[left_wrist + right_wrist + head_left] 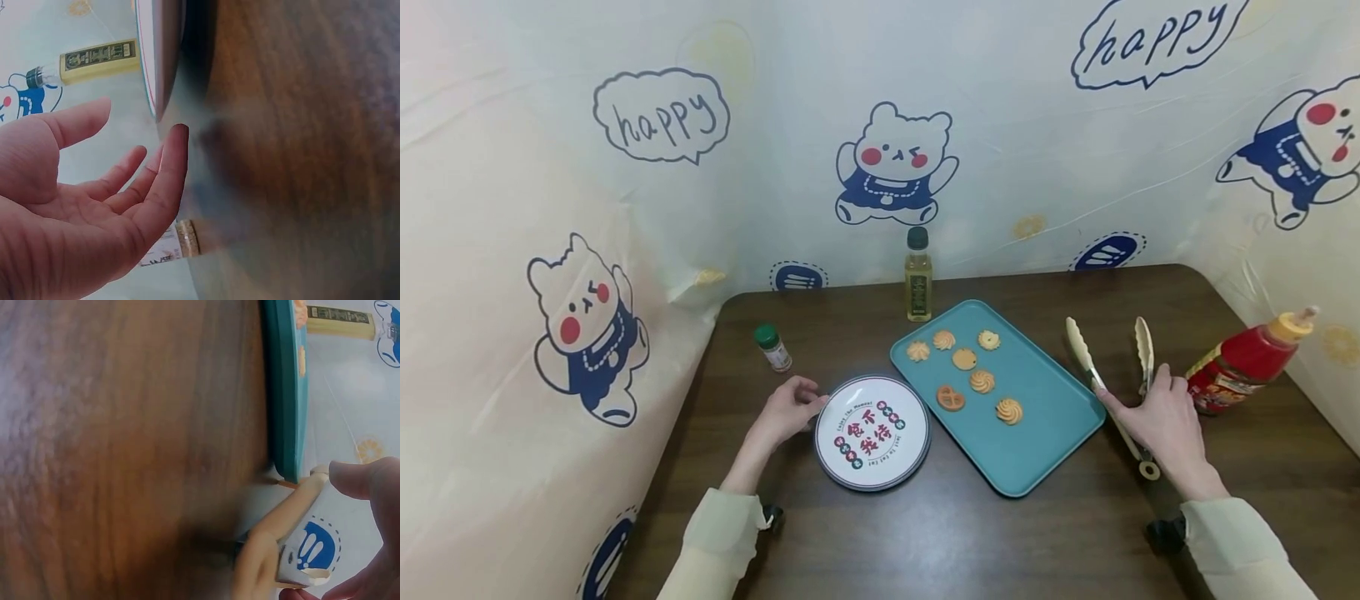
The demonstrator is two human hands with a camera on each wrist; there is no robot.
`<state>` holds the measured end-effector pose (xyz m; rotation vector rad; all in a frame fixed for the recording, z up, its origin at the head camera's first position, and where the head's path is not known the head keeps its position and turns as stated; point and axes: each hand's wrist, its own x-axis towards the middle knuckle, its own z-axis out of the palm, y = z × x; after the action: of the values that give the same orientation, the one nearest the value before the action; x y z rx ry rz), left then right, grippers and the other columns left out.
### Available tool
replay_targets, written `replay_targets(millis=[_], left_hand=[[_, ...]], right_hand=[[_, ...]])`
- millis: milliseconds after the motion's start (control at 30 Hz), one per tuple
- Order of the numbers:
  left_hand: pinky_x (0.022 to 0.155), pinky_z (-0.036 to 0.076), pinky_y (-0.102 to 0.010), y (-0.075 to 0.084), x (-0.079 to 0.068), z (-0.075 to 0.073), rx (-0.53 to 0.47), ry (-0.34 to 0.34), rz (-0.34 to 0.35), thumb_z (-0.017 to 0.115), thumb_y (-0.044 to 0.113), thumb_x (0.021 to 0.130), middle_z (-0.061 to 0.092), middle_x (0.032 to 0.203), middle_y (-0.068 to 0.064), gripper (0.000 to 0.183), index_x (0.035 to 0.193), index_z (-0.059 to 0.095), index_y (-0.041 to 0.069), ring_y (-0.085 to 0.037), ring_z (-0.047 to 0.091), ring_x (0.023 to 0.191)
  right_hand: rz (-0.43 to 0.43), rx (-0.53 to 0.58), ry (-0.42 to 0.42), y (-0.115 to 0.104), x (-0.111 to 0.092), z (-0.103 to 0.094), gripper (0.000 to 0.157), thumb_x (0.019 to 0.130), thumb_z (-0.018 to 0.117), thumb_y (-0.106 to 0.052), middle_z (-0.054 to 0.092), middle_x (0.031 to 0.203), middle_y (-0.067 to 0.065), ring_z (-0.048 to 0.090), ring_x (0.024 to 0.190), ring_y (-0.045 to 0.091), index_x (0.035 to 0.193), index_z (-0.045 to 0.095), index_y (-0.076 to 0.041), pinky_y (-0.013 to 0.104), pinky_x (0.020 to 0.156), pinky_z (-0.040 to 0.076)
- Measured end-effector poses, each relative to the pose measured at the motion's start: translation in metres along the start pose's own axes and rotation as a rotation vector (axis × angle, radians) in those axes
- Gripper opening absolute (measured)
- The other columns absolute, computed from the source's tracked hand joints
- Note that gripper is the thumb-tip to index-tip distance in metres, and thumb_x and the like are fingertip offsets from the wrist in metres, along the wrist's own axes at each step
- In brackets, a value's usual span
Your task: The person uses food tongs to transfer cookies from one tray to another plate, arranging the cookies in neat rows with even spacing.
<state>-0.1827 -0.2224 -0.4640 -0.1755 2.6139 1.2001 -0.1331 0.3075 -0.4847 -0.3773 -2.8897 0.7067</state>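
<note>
Tongs lie near the right edge of the table, arms splayed, between a tray and a red squeeze bottle. The right hand straddles them, thumb and fingers wide apart; how firmly they bear on the arms I cannot tell. The left hand is just beside a round plate toward the table's left edge, thumb and fingers parted; contact with the rim is unclear.

Only the head view takes in the red bottle at the right edge, the plate's printed lettering and the green cap of a small shaker by the left edge. The left wrist view adds the plate's pale side in profile and the speckled grains inside the shaker. The right wrist view gives the tray's raised wall and a close look at the tongs' blunt beige ends.

The table is dark, grained wood with a soft sheen. The tray is smooth blue-green, with rounded corners, and carries golden biscuits, several swirled, one pretzel-shaped. A clear bottle of yellow oil stands at the far edge, before a creased, printed curtain.
</note>
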Motion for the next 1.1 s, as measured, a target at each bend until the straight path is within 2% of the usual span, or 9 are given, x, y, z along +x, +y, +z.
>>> replay_targets(millis=[300, 567, 833, 1100], left_hand=[[0.074, 0.058, -0.036, -0.002, 0.000, 0.009, -0.006, -0.044, -0.023, 0.067, 0.023, 0.096, 0.061, 0.109, -0.017, 0.037, 0.124, 0.057, 0.000, -0.026, 0.062, 0.089], [0.074, 0.053, -0.035, -0.003, 0.002, 0.012, 0.039, -0.039, -0.021, 0.068, 0.023, 0.095, 0.061, 0.106, -0.015, 0.036, 0.122, 0.059, 0.001, -0.027, 0.058, 0.090], [0.076, 0.051, -0.036, -0.003, 0.002, 0.013, 0.028, -0.028, -0.032, 0.069, 0.021, 0.095, 0.060, 0.106, -0.015, 0.036, 0.122, 0.059, 0.001, -0.028, 0.057, 0.091], [0.082, 0.052, -0.040, -0.006, -0.001, 0.014, 0.047, -0.038, -0.016, 0.065, 0.013, 0.095, 0.059, 0.106, -0.016, 0.032, 0.123, 0.058, -0.002, -0.029, 0.056, 0.094]], right_hand=[[0.045, -0.004, -0.078, 0.003, -0.002, 0.003, 0.114, 0.085, 0.065, -0.065, 0.037, 0.109, 0.046, 0.048, 0.089, 0.057, 0.132, 0.024, 0.029, 0.067, 0.073, 0.046], [0.057, 0.016, -0.070, 0.004, -0.002, 0.008, 0.097, 0.084, 0.067, -0.065, 0.047, 0.097, 0.038, 0.054, 0.077, 0.049, 0.113, 0.040, 0.023, 0.057, 0.061, 0.048], [0.071, 0.047, -0.081, 0.004, -0.002, 0.006, 0.096, 0.086, 0.065, -0.063, 0.050, 0.099, 0.041, 0.057, 0.080, 0.052, 0.116, 0.038, 0.024, 0.059, 0.064, 0.049], [0.069, 0.091, -0.035, 0.006, -0.003, 0.007, 0.084, 0.089, 0.066, -0.056, 0.054, 0.094, 0.036, 0.057, 0.077, 0.048, 0.113, 0.043, 0.021, 0.058, 0.063, 0.048]])
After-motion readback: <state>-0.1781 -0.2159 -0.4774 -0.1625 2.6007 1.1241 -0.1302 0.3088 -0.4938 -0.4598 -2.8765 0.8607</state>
